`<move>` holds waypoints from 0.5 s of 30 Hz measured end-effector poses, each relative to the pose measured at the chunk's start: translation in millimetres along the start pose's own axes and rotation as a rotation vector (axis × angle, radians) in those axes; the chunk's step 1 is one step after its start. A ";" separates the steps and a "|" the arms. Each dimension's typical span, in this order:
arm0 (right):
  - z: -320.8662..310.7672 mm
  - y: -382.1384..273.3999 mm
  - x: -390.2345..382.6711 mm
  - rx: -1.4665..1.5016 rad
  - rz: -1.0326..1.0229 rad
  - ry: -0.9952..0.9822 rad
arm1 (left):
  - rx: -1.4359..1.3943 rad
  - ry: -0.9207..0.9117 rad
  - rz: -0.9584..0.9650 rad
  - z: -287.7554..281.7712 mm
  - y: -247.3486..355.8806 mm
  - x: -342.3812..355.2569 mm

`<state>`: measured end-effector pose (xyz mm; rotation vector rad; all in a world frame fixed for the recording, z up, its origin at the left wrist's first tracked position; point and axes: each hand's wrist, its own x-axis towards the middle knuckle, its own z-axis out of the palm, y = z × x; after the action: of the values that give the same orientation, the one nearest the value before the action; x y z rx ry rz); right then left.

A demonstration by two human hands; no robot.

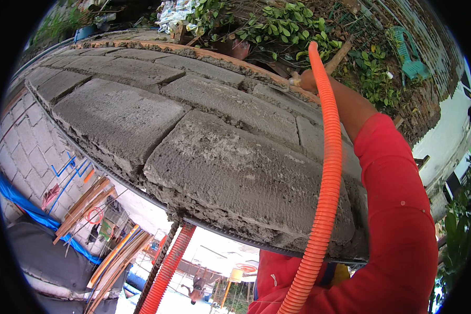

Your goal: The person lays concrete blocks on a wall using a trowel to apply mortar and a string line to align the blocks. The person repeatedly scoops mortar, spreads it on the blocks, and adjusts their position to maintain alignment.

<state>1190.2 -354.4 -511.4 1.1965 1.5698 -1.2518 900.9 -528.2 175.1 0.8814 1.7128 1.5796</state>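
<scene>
My right arm in a red sleeve reaches up the right side to the far edge of a grey concrete block wall. There my right hand is closed around what looks like a trowel, its flat blade low against the mortar joint beside an orange-brown edge strip. A corrugated orange hose crosses in front of my wrist and hides part of the hand. Rough wet-looking mortar fills the joints between the blocks. My left hand is out of the picture.
Leafy plants, wooden pieces and a green plastic chair lie beyond the wall. Below it are a rebar rod, a second orange hose, stacked lumber and a blue tarp. A distant person appears upside down.
</scene>
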 end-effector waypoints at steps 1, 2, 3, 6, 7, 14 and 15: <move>-7.4 -8.9 4.6 0.008 0.019 -0.020 | 0.002 -0.004 0.001 -1.0 -3.4 1.8; -9.4 -13.1 5.2 0.024 0.035 -0.029 | 0.002 -0.005 0.002 -1.2 -6.1 2.7; -10.1 -14.1 5.0 0.047 0.053 -0.048 | 0.009 -0.013 0.003 -1.2 -8.4 4.1; 9.1 10.4 -8.1 0.043 0.073 -0.085 | 0.026 -0.014 0.002 0.0 -13.4 5.2; 17.0 25.4 -12.9 0.011 0.068 -0.094 | 0.032 -0.003 -0.001 -0.2 -14.5 5.0; 94.9 123.4 -39.3 0.119 0.187 -0.073 | 0.040 -0.031 -0.012 2.3 -7.8 5.9; 93.2 127.2 -37.3 0.167 0.182 -0.080 | 0.033 -0.035 -0.004 2.9 -6.0 5.7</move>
<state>1324.5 -443.9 -525.9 1.3446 1.2881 -1.3135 899.7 -522.3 168.9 0.9157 1.7192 1.5289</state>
